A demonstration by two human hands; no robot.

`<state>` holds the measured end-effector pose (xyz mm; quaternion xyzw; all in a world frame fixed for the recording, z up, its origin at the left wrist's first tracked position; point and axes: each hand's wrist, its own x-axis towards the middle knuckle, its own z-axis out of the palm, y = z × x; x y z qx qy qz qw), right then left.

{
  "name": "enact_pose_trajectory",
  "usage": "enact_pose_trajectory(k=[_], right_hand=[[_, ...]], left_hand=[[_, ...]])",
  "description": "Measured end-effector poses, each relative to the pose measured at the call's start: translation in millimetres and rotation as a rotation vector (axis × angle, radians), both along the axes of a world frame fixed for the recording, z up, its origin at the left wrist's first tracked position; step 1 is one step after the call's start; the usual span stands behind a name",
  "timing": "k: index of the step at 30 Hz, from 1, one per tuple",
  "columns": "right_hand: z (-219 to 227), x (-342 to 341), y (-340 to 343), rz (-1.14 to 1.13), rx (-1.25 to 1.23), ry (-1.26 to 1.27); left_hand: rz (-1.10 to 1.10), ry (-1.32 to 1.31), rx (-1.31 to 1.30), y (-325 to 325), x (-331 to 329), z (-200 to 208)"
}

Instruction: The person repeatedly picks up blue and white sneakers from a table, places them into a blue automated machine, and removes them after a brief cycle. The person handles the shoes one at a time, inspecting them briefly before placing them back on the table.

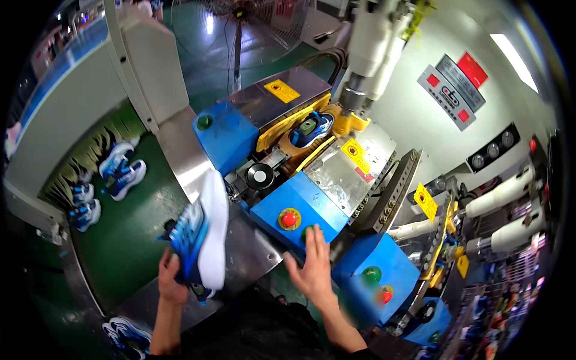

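Note:
My left hand is closed around the heel end of a blue sneaker, which is tipped on its side so its white sole faces right. Over the front blue box of a press machine, my right hand is open with its fingers stretched out. Its fingertips partly cover a green button, and I cannot tell whether they touch it. Beside that is a red button on a yellow ring. Between the yellow pads of the press sits another blue sneaker, below a metal press rod.
At left, a green conveyor belt carries several blue and white sneakers beside a bristle curtain. More sneakers lie at lower left. A second press station with green and red buttons stands at right. A large fan is behind.

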<state>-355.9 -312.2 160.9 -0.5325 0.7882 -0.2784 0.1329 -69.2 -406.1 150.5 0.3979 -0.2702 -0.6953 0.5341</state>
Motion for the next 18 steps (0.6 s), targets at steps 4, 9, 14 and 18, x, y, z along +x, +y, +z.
enact_pose_trajectory(k=[4,9,14,18], right_hand=[[-19,58,50,0.19,-0.027,-1.061],[-6,88,102,0.22,0.204,-1.983],[23,137,105,0.075,0.519,-2.203],[-8,186,93,0.123,0.618,-2.383]], left_hand=[[-0.243,-0.066,0.012,76,-19,50],[-0.464,-0.255,-0.197,170,5,86],[-0.534,-0.346,-0.52,116,22,81],[-0.384,-0.172,-0.447,101,53,41]])
